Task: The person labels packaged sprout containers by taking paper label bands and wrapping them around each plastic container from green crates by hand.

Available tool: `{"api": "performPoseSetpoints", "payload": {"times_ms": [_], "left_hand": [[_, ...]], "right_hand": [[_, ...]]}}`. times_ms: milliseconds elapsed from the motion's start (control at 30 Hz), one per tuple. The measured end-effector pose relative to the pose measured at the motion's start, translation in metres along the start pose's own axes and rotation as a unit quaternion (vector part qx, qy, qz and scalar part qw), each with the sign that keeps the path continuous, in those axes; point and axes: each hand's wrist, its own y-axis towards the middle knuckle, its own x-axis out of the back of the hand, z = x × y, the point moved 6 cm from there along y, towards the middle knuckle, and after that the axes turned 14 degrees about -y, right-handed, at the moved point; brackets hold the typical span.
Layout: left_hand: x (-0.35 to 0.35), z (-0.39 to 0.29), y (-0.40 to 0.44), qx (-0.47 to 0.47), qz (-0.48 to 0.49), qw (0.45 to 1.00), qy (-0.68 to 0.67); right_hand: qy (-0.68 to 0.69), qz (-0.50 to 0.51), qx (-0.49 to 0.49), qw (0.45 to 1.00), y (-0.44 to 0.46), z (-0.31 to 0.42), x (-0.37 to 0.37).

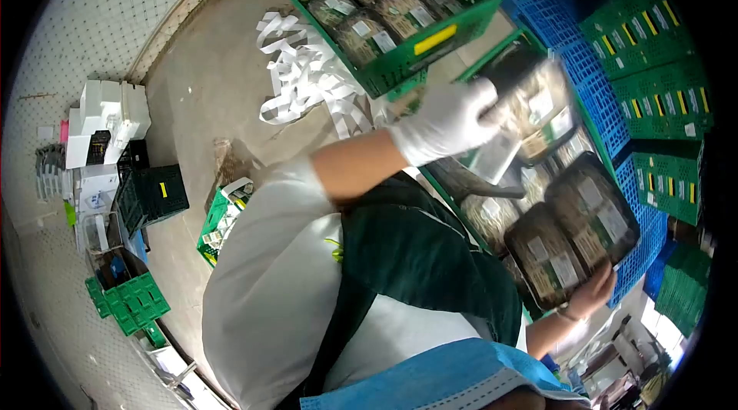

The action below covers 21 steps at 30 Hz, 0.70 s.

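Observation:
My left hand (pixel 446 124), in a white glove, has its fingers closed at the edge of a motion-blurred food pack (pixel 547 106) with a dark tray, pale contents and white labels. My bare right hand (pixel 592 295) grips the lower edge of two labelled food packs (pixel 573 229) lying side by side, in black trays under clear film. Both hands are over a green crate (pixel 465 237), where more packs of pale, stringy food (pixel 492 214) lie. A white card-like piece (pixel 494 158) shows below the gloved hand, blurred.
Another green crate (pixel 434 38) full of packs stands ahead. White strapping (pixel 304 75) lies tangled on the floor beside it. Blue crates (pixel 592 91) and stacked green crates (pixel 649 102) line the right side. At the left are white boxes (pixel 115 118) and a black crate (pixel 154 195).

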Motion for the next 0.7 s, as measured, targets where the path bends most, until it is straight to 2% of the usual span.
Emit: {"api": "performPoseSetpoints", "payload": {"times_ms": [33,100,167,200,233,267,300,333,367,400,433,500,533,567,600,633,667,700], "left_hand": [[0.041,-0.007,0.010,0.013,-0.017,0.997,-0.070],[0.132,-0.006,0.023,-0.048,-0.073,0.995,0.058],[0.223,0.018,0.032,0.008,-0.146,0.988,-0.040],[0.256,0.030,0.049,0.030,-0.149,0.986,-0.076],[0.286,0.044,0.064,0.055,-0.148,0.981,-0.111],[0.315,0.074,0.079,0.114,-0.141,0.983,0.011],[0.345,0.104,0.099,0.167,-0.131,0.968,0.134],[0.365,0.110,0.125,0.106,-0.099,0.955,0.259],[0.382,0.151,0.147,0.074,-0.045,0.918,0.387],[0.394,0.180,0.165,0.142,-0.015,0.908,0.394],[0.400,0.228,0.185,0.163,0.072,0.890,0.419],[0.430,0.315,0.211,0.149,0.074,0.954,0.249],[0.435,0.355,0.218,0.166,0.085,0.968,0.169],[0.437,0.396,0.222,0.183,0.096,0.974,0.088],[0.435,0.431,0.223,0.207,0.111,0.971,0.051],[0.432,0.461,0.221,0.244,0.114,0.963,0.022],[0.430,0.480,0.216,0.270,0.112,0.956,0.020],[0.428,0.492,0.217,0.294,0.110,0.949,0.018]], "right_hand": [[0.081,-0.038,-0.009,0.996,0.003,0.012,0.003],[0.189,0.012,-0.112,0.976,0.014,0.044,-0.006],[0.163,0.034,-0.116,0.979,0.010,0.079,-0.024],[0.108,-0.014,-0.038,0.993,0.012,0.116,-0.043],[-0.070,-0.040,0.105,0.991,0.007,0.155,-0.062],[-0.240,-0.113,0.231,0.936,-0.002,0.192,-0.082],[-0.029,-0.030,0.154,0.987,0.004,0.191,-0.111],[0.039,-0.022,0.099,0.994,0.005,0.215,-0.138],[0.204,0.031,-0.110,0.972,0.008,0.248,-0.164],[0.253,0.077,-0.103,0.959,0.010,0.270,-0.193],[0.149,0.078,-0.093,0.981,0.011,0.305,-0.211],[0.254,0.139,-0.143,0.946,0.014,0.334,-0.270],[-0.033,0.137,0.019,0.990,0.018,0.358,-0.292],[-0.043,0.040,0.179,0.982,0.013,0.399,-0.314],[0.113,0.155,-0.029,0.981,0.016,0.416,-0.345],[0.140,0.130,-0.086,0.978,0.010,0.445,-0.366],[0.123,0.157,-0.130,0.971,0.005,0.467,-0.394],[0.114,0.171,-0.133,0.970,-0.003,0.474,-0.431]]}}
